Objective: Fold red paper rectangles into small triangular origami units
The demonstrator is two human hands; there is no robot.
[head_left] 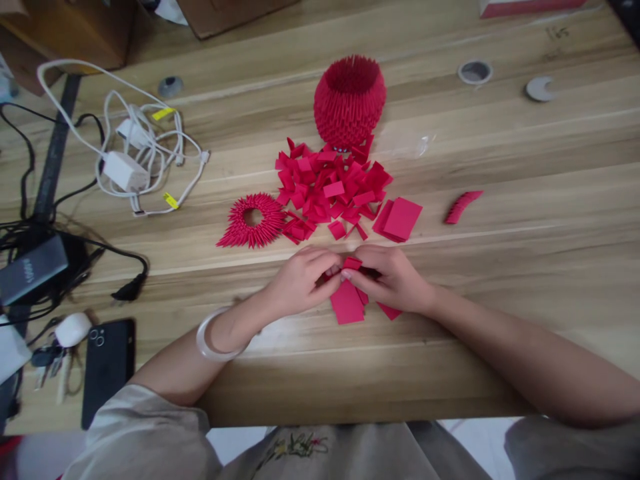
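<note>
Between the fingertips of both hands is a small folded red paper piece [353, 263]. My left hand [305, 279], with a pale bangle [204, 337] on its wrist, pinches one side of it. My right hand [395, 277] pinches the other side. Flat red paper rectangles [349, 305] lie on the table under the hands. Just beyond is a heap of folded red paper pieces [330, 183]. Behind the heap stands a round red paper vase [350, 100] built of folded units. A spiky red paper ring [255, 219] with a pointed tail lies left of the heap.
A stack of red paper [400, 220] and a short curved red paper strip [463, 207] lie to the right. On the left are white cables with a charger [125, 172], a black phone [109, 367], keys [47, 355] and a power bank [33, 270]. Cardboard boxes [75, 30] stand at the back.
</note>
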